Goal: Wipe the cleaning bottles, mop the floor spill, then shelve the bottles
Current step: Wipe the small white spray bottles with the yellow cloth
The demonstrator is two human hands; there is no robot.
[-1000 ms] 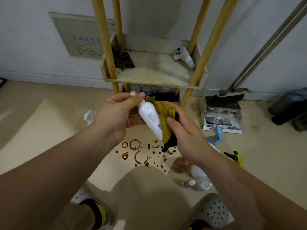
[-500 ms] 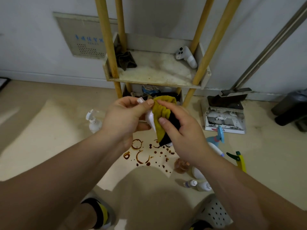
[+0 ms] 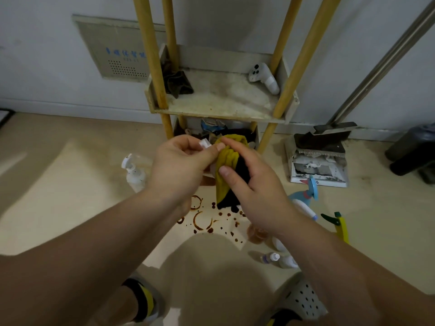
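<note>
White bottle (image 3: 204, 144) is held in mid-air over the brown floor spill (image 3: 202, 223), in front of the yellow-legged shelf (image 3: 221, 112), with little more than its cap showing. The left hand (image 3: 179, 165) has its fingers pinching the cap end. The right hand (image 3: 256, 187) has its fingers curled round a yellow and black cloth (image 3: 229, 158) wrapped over the bottle's body.

Person, two bare forearms: left hand (image 3: 179, 170), right hand (image 3: 254, 191). Footwear: pale grey clogs with round holes, left clog (image 3: 158, 302) at 7 o'clock, right clog (image 3: 303, 300) at 5 o'clock. Socks (image 3: 141, 300): black, yellow band
</note>
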